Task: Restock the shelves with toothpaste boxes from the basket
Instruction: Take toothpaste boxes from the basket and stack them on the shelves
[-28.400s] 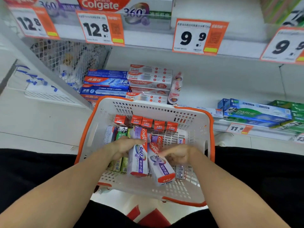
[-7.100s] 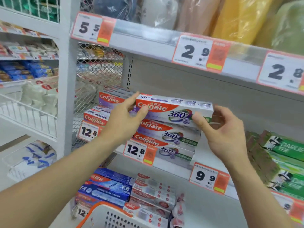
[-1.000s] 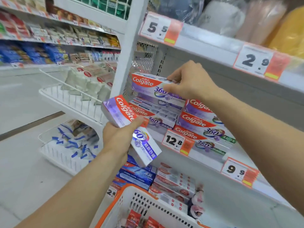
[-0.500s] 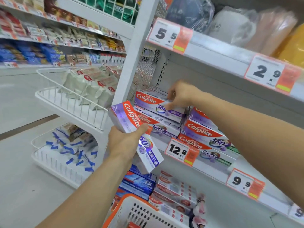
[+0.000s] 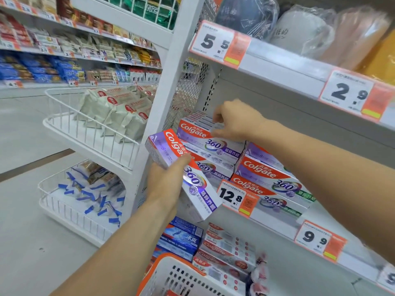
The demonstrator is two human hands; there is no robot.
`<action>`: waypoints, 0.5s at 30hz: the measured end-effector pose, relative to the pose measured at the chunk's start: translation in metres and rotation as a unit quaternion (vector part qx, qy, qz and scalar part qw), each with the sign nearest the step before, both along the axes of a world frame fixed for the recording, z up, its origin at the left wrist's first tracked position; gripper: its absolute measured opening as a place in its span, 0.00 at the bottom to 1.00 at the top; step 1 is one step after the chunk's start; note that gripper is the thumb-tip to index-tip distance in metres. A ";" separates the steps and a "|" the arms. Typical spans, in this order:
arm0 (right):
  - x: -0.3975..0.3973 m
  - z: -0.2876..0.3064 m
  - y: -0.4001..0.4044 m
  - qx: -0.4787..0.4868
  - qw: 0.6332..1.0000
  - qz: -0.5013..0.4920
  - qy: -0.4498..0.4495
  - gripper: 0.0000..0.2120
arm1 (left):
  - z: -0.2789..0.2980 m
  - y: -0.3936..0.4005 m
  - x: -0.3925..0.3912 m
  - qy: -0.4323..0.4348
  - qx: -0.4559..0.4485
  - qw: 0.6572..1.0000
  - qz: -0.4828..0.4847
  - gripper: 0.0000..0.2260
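Toothpaste box (image 5: 188, 178) tilted in left hand (image 5: 165, 184), fingers curled round it, above white-orange basket (image 5: 171, 276). Right hand (image 5: 235, 120) pinches top box (image 5: 205, 137) of stack on shelf (image 5: 277, 223). Beyond: wire racks (image 5: 89, 137), grey floor (image 5: 27, 242), stocked aisle shelving (image 5: 74, 56).

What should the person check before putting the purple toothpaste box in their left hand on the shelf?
1. Firm hold on the purple-and-white Colgate 360 cardboard box: ok, the left hand grips its middle.
2. Right hand out of the way: not ok, it rests on the top box of the left stack.
3. Left stack tidy: cannot tell, the right hand hides part of it.
4. Headroom under the white metal upper shelf: ok, open space shows above the stack.
5. Right spot: ok, the orange 12.8 price tag sits below matching boxes.
6. White plastic basket with orange rim within reach: ok, just below.
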State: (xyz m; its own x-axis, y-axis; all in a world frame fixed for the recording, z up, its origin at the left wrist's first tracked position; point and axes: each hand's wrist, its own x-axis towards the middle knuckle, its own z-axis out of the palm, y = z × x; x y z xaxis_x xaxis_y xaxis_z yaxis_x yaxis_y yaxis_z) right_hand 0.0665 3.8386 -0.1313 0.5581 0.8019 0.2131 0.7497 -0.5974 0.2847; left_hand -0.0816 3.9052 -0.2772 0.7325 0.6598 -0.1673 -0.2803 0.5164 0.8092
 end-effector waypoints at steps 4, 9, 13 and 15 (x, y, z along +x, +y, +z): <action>-0.039 0.006 -0.009 0.013 0.978 0.071 0.193 0.08 | 0.012 0.003 0.001 -0.035 -0.027 0.999 0.000 0.04; -0.048 -0.009 -0.030 -0.055 0.840 -0.039 0.538 0.21 | 0.022 0.005 -0.009 -0.130 -0.031 0.990 -0.046 0.17; -0.051 -0.014 -0.040 0.076 0.831 0.008 0.551 0.21 | 0.022 0.007 -0.008 -0.119 0.025 0.992 -0.030 0.17; -0.053 -0.004 -0.045 0.063 0.901 0.033 0.428 0.24 | 0.020 0.007 -0.007 -0.058 0.110 0.992 0.006 0.24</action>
